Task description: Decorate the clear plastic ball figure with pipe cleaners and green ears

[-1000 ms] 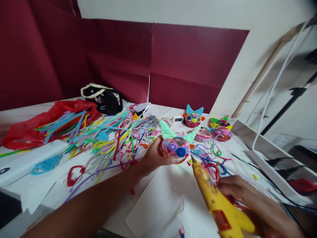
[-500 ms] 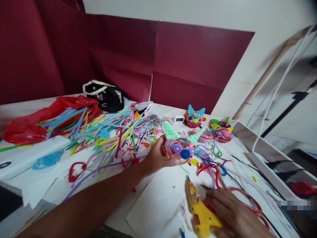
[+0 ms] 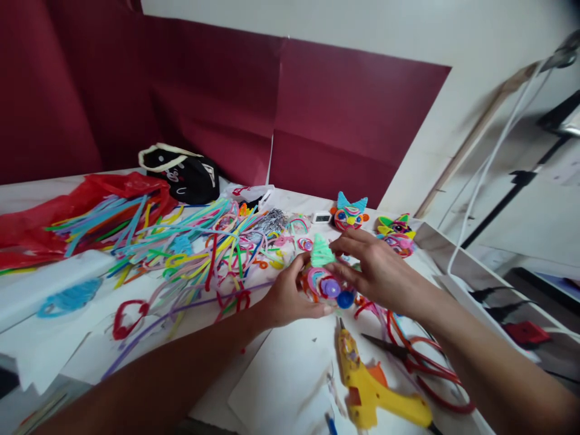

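My left hand (image 3: 290,293) grips a pipe-cleaner animal figure (image 3: 324,283) from its left side, above the table. The figure has a pale green pointed ear, a pink and orange coiled body, a purple round piece and a dark blue one. Over its right side, the fingers of my right hand (image 3: 371,266) close on it and hide the other ear. Below the hands, a yellow glue gun (image 3: 369,389) lies with its nozzle pointing away from me. Beside it are scissors (image 3: 421,359) with red-orange handles, partly behind my right forearm.
Loose pipe cleaners (image 3: 203,235) cover the left and middle of the table, some in a red plastic bag (image 3: 27,223). A black pouch (image 3: 190,178) stands behind. Two finished-looking figures (image 3: 348,212) sit at the back right, near a small white digital display (image 3: 321,218).
My right hand has left the glue gun, which now lies on the table, and has moved up to the figure. My left hand still holds the figure. The view has shifted slightly.
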Tool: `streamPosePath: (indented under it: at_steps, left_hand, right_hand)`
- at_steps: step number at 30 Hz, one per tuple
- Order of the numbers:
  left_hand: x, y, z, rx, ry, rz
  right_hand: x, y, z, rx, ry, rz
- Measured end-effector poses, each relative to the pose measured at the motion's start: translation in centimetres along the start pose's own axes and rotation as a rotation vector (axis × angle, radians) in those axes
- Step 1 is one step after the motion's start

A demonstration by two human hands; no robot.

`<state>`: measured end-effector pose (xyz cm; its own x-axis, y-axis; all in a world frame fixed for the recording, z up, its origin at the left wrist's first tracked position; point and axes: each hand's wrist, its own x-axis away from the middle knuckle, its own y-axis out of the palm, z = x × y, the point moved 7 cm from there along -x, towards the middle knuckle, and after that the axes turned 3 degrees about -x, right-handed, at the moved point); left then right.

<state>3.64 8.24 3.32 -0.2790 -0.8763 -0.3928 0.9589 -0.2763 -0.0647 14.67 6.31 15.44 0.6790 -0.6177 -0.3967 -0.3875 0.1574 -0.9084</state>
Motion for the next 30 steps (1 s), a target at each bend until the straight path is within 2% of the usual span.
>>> streamPosePath:
  at_steps: [7,11,14,18,22,27,30]
  left_hand:
    - [-0.1,0.1,0.0,0.021,-0.123,0.019]
    - [-0.1,0.2,0.1,0.054,-0.128,0.018]
    - [-0.1,0.3,0.0,0.072,-0.114,-0.013]
    - [-0.1,0.3,0.4,-0.007,-0.052,-0.031]
    - [0.0,0.3,0.4,-0.055,-0.061,-0.029]
    - [-0.1,0.1,0.3,-0.012,-0.054,-0.015]
    - [-0.1,0.1,0.1,-0.013,-0.062,-0.025]
  right_hand:
    - [-0.7,-0.1,0.0,-0.130,0.023,-0.004]
    - [-0.6,-0.1,0.3,-0.210,0.045,-0.005]
    - [-0.7,-0.1,0.4,-0.185,0.061,-0.024]
    - [-1.3,0.1,-0.1,-0.125,0.049,-0.115]
    - [-2.1,0.9,-0.2,-0.187,0.017,-0.192]
    - [-2.3,1.0,1.3,-0.344,0.075,-0.102]
    - [-2.2,0.8,1.9,-0.522,0.136,-0.043]
